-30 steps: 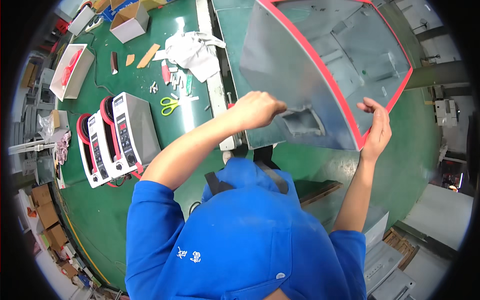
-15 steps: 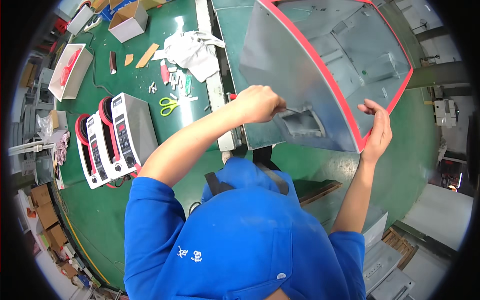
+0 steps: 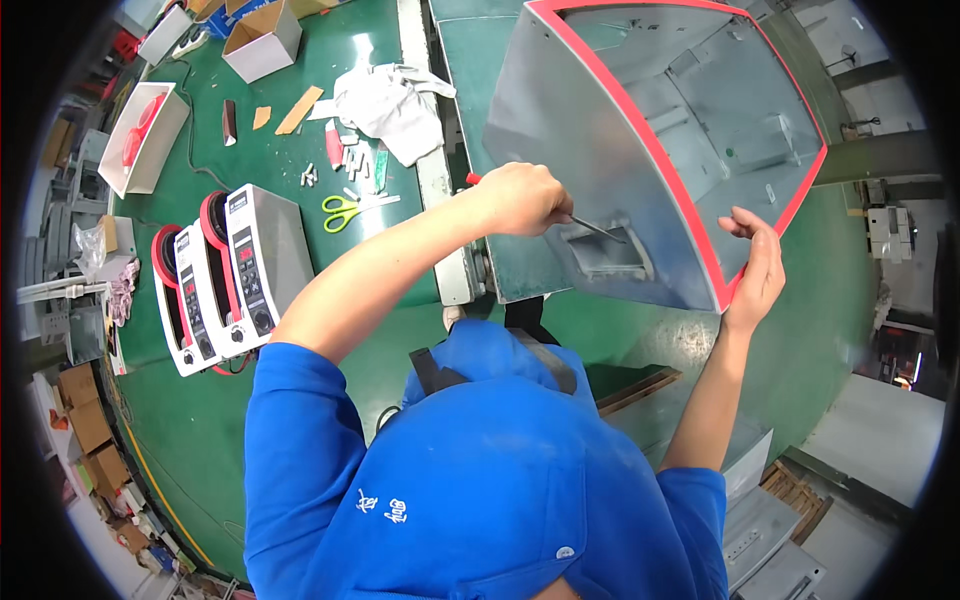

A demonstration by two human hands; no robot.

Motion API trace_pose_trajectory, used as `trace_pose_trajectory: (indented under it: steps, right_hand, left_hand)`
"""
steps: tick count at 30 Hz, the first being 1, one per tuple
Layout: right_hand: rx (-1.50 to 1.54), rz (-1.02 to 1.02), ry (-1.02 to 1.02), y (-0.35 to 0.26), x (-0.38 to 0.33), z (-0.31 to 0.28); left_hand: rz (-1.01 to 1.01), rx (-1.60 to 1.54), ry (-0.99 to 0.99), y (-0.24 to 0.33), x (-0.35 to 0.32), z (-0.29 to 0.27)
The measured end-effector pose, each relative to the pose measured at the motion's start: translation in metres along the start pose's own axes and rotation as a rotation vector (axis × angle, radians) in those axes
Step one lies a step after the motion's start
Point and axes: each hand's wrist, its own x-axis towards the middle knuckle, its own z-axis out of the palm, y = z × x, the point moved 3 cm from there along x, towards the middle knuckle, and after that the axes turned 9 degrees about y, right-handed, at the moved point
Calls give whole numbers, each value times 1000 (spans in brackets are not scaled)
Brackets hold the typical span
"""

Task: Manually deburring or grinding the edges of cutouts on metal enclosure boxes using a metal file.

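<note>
Standing over the green bench (image 3: 380, 330), the person in a blue jacket works on a large grey metal housing (image 3: 590, 150) with a red-trimmed open rim, tilted up on the far side of the bench so its hollow inside faces up and to the right. The left hand (image 3: 520, 198) is closed in a fist around a red-handled screwdriver (image 3: 590, 226), whose thin shaft runs down and right to a rectangular recess (image 3: 605, 255) in the housing's outer wall; the tip sits at the upper edge of that recess. The right hand (image 3: 755, 265) grips the lower right corner of the housing, fingers curled over the red rim and the thumb on the outside. Inside the housing I can make out grey brackets and folded sheet-metal walls, but no loose parts. To the left on the bench stand two white power units (image 3: 240, 275) with red cable coiled at their backs, side by side and touching. Further back lie yellow-handled scissors (image 3: 345, 210), a crumpled white cloth (image 3: 390, 100), and a scatter of small white and red pieces between them. An open white cardboard box (image 3: 262, 38) sits near the far edge; what it holds I cannot tell. A shallow white tray (image 3: 140, 140) at the left edge of the bench holds something red. Brown cartons (image 3: 90, 430) are stacked on the floor at the lower left.
</note>
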Motion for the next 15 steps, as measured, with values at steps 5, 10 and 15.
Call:
trace_pose_trajectory:
  steps: [5,10,15]
  right_hand:
    - [78,63,16,0,1,4]
    - [28,45,13,1,1,2]
    - [35,25,3,-1,1,3]
  left_hand:
    - [12,-64,9,2,9,-13]
    - [38,57,-11,8,10,-12]
    - [-57,197,-181,-18,-12,27]
